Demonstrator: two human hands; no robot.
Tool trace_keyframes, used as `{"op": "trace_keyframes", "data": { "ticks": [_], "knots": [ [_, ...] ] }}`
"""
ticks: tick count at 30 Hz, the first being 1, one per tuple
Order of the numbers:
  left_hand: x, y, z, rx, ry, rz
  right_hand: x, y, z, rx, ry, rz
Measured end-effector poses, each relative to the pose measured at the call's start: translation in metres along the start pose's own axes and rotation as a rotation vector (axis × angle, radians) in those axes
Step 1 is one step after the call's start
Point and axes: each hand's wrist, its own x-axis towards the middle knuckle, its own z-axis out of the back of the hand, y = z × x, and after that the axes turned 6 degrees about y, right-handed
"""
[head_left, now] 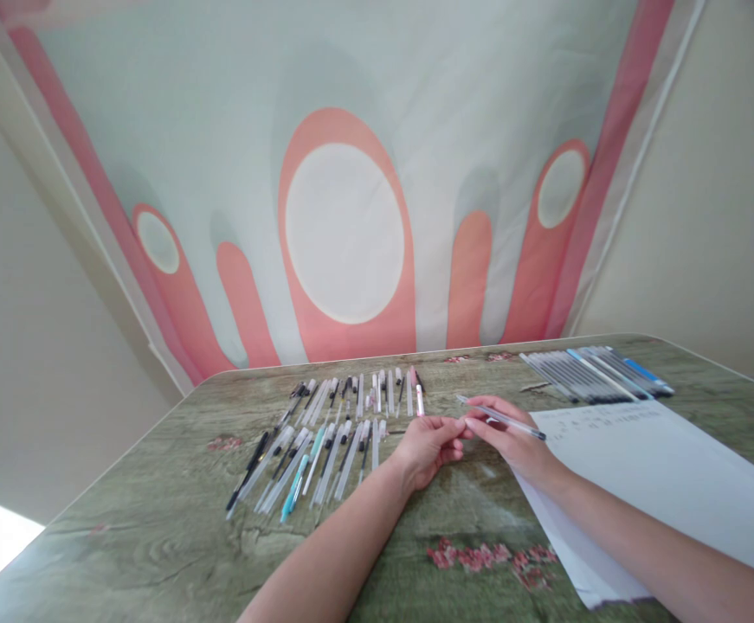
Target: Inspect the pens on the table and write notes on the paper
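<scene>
My right hand [525, 452] holds a slim pen [505, 418] with a clear barrel and a dark end, lying slantwise across the fingers. Its thumb and fingertips meet those of my left hand [425, 450] just above the table. The left fingers are curled into a pinch; anything between the fingertips is too small or hidden to name. To the left of both hands lie loose pen parts in two rough rows: a back row [360, 395] and a front row [325, 467], mostly clear barrels and dark caps. A turquoise pen [294, 486] lies among the front ones.
White paper sheets [668, 493] with faint handwriting lie under my right forearm. Behind them, a row of clear, dark-ended pens [555, 379] and some blue ones [646, 376] lie side by side. The wood-patterned table [156, 528] meets a printed curtain [351, 69] at its far edge.
</scene>
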Motion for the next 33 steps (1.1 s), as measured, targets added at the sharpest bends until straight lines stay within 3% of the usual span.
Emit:
{"op": "trace_keyframes", "data": {
  "ticks": [6,21,28,33],
  "knots": [
    [0.001,0.002,0.0,0.053,0.004,-0.049,-0.001,-0.004,-0.002,-0.062,-0.048,0.018],
    [0.001,0.006,-0.009,0.292,-0.161,-0.134,-0.004,0.005,-0.006,-0.097,-0.055,0.029],
    [-0.003,0.005,-0.007,0.807,-0.345,-0.452,-0.003,-0.001,-0.006,-0.059,-0.06,-0.016],
    [-0.008,0.005,-0.007,0.986,-0.37,-0.51,-0.002,-0.002,-0.006,-0.023,-0.041,-0.045]
  ]
}}
